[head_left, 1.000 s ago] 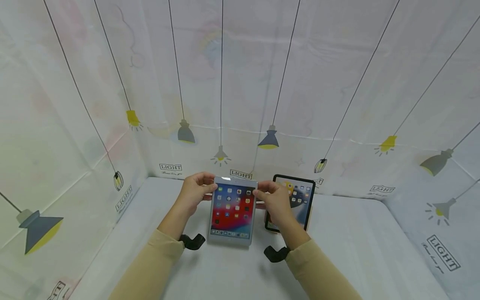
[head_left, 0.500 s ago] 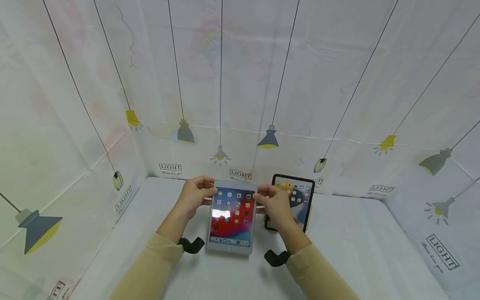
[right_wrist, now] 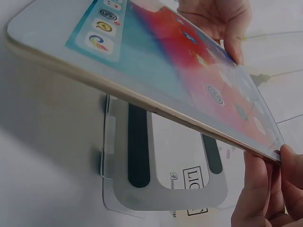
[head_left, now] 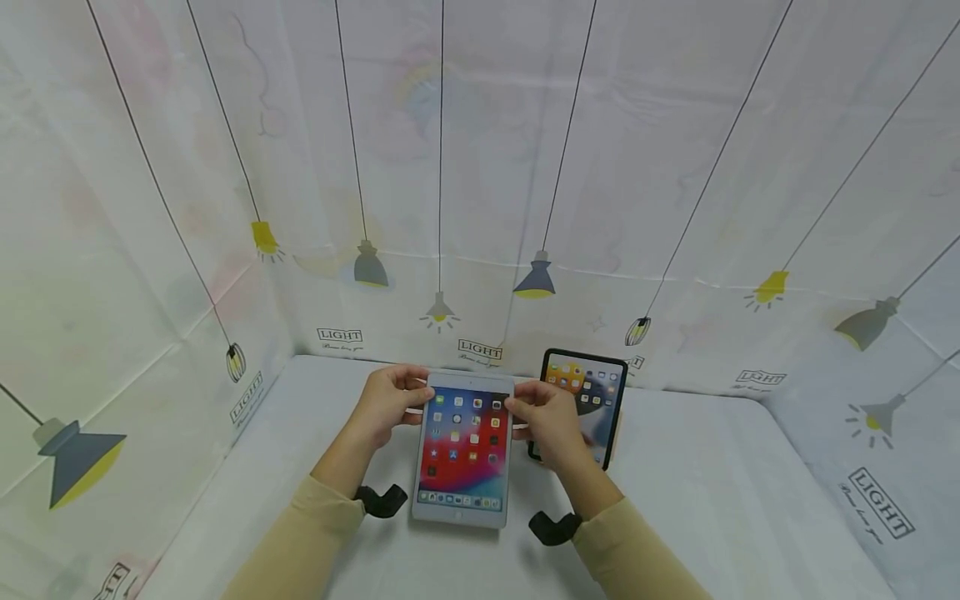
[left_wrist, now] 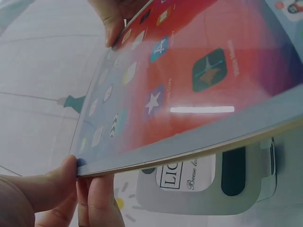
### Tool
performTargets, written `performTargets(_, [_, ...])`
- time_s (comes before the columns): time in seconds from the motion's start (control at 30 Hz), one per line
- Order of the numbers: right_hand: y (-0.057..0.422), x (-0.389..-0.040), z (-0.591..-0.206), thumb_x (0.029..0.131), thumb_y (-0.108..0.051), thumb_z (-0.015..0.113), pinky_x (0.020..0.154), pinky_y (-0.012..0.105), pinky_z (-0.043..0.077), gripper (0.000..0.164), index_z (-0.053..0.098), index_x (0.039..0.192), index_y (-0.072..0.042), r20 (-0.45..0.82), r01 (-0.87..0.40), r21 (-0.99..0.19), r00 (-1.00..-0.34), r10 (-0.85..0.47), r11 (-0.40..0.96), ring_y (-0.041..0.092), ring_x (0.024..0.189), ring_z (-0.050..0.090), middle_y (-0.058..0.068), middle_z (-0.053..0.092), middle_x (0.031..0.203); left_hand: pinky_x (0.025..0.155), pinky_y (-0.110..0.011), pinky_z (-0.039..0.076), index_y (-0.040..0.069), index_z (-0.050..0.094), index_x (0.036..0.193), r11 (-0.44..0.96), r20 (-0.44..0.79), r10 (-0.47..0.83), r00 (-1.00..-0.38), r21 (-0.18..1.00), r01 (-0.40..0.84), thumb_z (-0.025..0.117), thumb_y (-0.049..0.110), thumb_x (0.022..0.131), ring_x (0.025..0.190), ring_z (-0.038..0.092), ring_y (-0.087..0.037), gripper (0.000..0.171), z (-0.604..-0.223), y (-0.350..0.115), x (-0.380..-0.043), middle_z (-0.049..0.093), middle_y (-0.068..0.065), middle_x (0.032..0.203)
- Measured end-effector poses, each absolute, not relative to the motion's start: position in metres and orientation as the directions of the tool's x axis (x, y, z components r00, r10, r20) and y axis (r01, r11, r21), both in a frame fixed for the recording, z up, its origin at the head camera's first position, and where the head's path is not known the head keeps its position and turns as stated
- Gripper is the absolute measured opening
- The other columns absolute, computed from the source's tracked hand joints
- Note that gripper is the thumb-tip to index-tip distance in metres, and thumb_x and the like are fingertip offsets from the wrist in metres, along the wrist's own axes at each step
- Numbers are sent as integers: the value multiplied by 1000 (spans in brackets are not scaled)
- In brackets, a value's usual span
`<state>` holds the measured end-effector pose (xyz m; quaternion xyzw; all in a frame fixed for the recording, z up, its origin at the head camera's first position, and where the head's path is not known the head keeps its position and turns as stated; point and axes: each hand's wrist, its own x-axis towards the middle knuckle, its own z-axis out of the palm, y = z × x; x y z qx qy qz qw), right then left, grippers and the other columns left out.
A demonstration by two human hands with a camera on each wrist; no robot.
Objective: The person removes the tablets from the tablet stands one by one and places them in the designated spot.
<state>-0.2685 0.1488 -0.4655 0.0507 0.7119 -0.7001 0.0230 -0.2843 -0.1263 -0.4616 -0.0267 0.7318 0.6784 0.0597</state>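
"What do you have on the head feed?"

"From my end, the white tablet (head_left: pixel 461 450) sits mid-frame, between the left hand (head_left: pixel 381 407) and the right hand (head_left: pixel 551 425). Both grasp it near its upper corners, thumbs in front, fingers tucked behind. The screen is lit, icons over blue and red. A second tablet (head_left: pixel 600 412), black-rimmed and lit too, leans just beyond the right hand, which hides part of it."

"And around them?"

"I see a white table (head_left: pixel 712 483) below and a wall sheet (head_left: pixel 480 183) printed with hanging lamps. Both sleeves (head_left: pixel 300 533) are beige."

"Left wrist?"

"Up close, I see the left hand pinching a corner of the white tablet, thumb on the glass, fingers underneath. The right hand holds the far edge. A bright bar reflects off the screen. Past the rim I make out a grey stand (left_wrist: pixel 208 203) with a dark strip (left_wrist: pixel 233 172) and an opening, the sheet's lettering showing through. Whether tablet and stand touch, I can't tell."

"Right wrist?"

"I get the mirrored grip: the right hand pinches its own corner, the left hand the opposite edge. The tablet's rim is pale gold, and it crosses in front of the stand."
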Motion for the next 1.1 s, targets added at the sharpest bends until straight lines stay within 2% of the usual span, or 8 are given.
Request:
performTargets(0.17, [149, -264, -471, 96, -11, 81, 62, 32, 66, 20, 76, 114, -4, -126, 127, -992, -991, 43, 21, 19, 81, 72, 7, 75, 96, 69, -30, 67, 11, 75, 124, 70, -132, 48, -990, 989, -128, 80, 12, 97, 85, 78, -19, 28, -467, -126, -281, 69, -8, 102])
performTargets(0.43, [149, -256, -476, 97, -11, 80, 60, 29, 65, 19, 76, 114, -3, -152, 153, -988, -987, 50, 17, 19, 77, 73, 8, 77, 95, 66, -28, 66, 8, 75, 123, 68, -148, 49, -988, 987, -145, 80, 11, 97, 82, 77, -17, 27, -474, -124, -276, 69, -8, 100])
performTargets(0.77, [150, -249, -483, 97, -12, 80, 64, 31, 66, 20, 76, 115, -4, -175, 176, -984, -984, 33, 29, 21, 83, 76, 10, 77, 100, 65, -28, 66, 8, 75, 122, 86, -169, 30, -985, 982, -165, 80, 11, 97, 79, 77, -18, 26, -481, -122, -267, 71, -10, 99])
performTargets(1.1, [148, -240, -488, 97, -12, 80, 63, 31, 66, 21, 75, 115, -3, -206, 207, -978, -978, 32, 36, 20, 79, 75, 10, 77, 98, 65, -30, 66, 8, 75, 120, 88, -190, 26, -981, 978, -187, 80, 10, 97, 80, 78, -20, 24, -491, -123, -260, 72, -11, 98])
